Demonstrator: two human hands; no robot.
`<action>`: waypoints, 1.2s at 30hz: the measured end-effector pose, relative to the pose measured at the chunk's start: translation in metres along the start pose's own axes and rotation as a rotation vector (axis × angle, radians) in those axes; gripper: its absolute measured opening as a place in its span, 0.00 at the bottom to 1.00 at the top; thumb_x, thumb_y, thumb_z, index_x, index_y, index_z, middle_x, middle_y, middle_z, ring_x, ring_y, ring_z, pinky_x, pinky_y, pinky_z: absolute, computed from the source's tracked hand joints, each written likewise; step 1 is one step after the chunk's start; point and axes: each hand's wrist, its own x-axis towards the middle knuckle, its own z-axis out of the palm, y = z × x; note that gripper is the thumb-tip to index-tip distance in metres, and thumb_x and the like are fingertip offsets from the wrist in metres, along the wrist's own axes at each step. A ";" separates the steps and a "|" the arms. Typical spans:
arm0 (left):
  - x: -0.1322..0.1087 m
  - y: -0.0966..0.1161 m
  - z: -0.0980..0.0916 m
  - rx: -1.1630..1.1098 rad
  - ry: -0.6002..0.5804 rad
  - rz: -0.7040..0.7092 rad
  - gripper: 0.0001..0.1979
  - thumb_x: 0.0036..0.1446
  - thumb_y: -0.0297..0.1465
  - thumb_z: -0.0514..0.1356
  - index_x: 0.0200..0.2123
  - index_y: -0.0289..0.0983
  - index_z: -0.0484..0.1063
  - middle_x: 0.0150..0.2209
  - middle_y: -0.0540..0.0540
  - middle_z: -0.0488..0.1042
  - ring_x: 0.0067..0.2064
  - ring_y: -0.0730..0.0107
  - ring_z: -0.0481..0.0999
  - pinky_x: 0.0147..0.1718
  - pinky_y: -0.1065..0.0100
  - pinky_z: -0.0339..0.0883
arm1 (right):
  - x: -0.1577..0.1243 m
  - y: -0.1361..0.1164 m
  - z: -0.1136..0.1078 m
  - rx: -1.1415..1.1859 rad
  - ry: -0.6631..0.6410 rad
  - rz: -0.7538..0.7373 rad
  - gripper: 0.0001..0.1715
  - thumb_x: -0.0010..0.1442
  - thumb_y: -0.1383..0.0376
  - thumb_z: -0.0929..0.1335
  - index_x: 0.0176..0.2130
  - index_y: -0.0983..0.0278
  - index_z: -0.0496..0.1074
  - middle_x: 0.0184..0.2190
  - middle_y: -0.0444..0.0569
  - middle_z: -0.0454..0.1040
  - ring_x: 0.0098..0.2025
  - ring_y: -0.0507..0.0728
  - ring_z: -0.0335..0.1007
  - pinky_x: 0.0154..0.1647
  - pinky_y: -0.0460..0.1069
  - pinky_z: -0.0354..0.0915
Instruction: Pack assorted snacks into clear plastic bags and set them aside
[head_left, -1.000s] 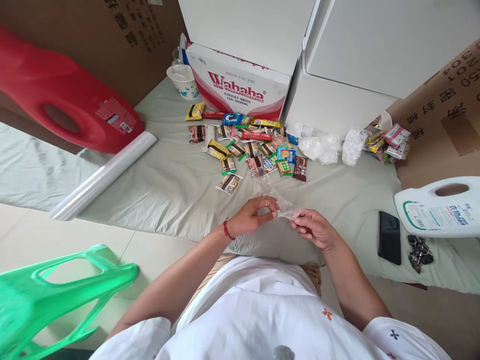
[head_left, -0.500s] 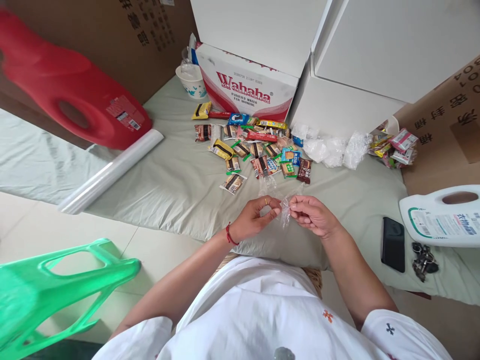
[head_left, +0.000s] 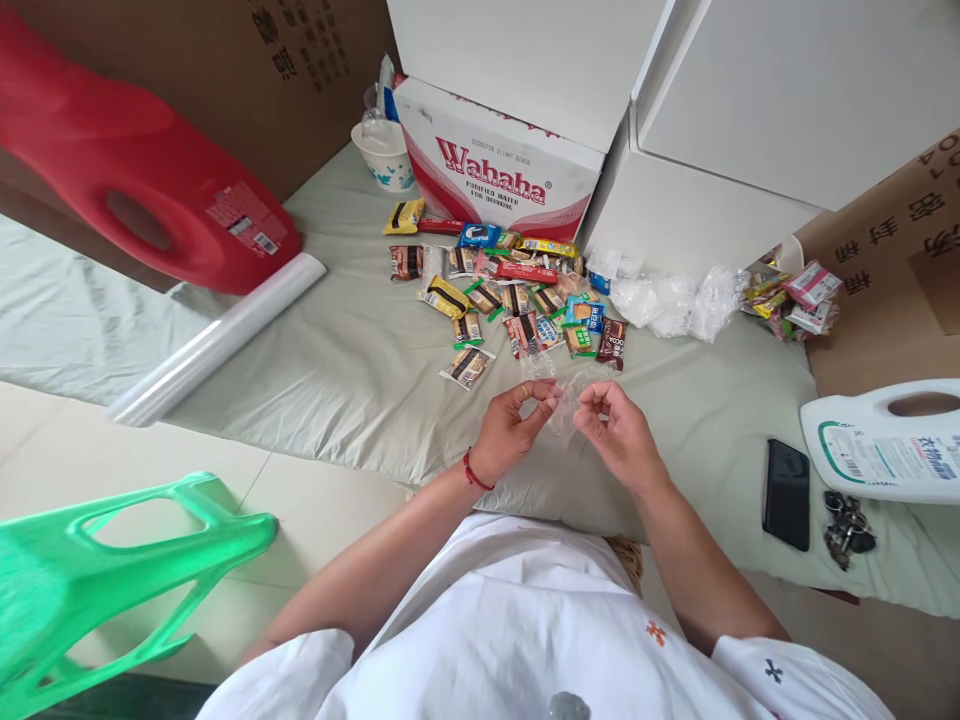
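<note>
A thin clear plastic bag (head_left: 564, 412) hangs between my two hands, low over the green sheet. My left hand (head_left: 516, 428) pinches its left side between thumb and fingertips. My right hand (head_left: 619, 430) has thumb and forefinger closed at the bag's right edge. Just beyond the hands lies a pile of small wrapped snacks (head_left: 516, 298), in yellow, red, blue, green and brown wrappers. One wrapped biscuit (head_left: 468, 367) sits apart at the near left of the pile. Crumpled clear plastic bags (head_left: 675, 303) lie to the pile's right.
A white Wahaha carton (head_left: 499, 165) and a paper cup (head_left: 386, 160) stand behind the snacks. At left are a red jug (head_left: 187, 225), a plastic film roll (head_left: 217, 340) and a green stool (head_left: 127, 560). A phone (head_left: 786, 495), keys (head_left: 849, 528) and white bottle (head_left: 885, 440) lie right.
My hands have moved slightly apart, and the plastic between them, bunched before, is now more spread out. The snacks have stayed in place.
</note>
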 end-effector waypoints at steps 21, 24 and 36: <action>-0.037 0.054 -0.046 -0.521 -0.140 -0.252 0.13 0.62 0.38 0.66 0.33 0.38 0.67 0.61 0.38 0.74 0.71 0.46 0.62 0.57 0.46 0.73 | -0.022 -0.013 -0.020 0.399 0.256 0.095 0.17 0.57 0.51 0.76 0.35 0.58 0.72 0.39 0.46 0.71 0.40 0.54 0.70 0.42 0.51 0.74; -0.046 0.062 -0.058 -0.476 -0.157 -0.248 0.12 0.64 0.37 0.65 0.33 0.38 0.67 0.63 0.37 0.73 0.71 0.45 0.63 0.57 0.44 0.74 | -0.023 -0.017 -0.025 0.323 0.207 0.133 0.18 0.55 0.49 0.76 0.35 0.58 0.72 0.35 0.46 0.72 0.36 0.54 0.70 0.39 0.51 0.75; -0.073 0.089 -0.108 -0.304 0.011 -0.281 0.14 0.64 0.42 0.63 0.33 0.39 0.65 0.60 0.40 0.76 0.45 0.51 0.85 0.46 0.42 0.79 | 0.010 -0.013 -0.063 0.406 0.123 0.245 0.20 0.49 0.53 0.79 0.34 0.59 0.72 0.32 0.44 0.71 0.32 0.51 0.67 0.24 0.43 0.66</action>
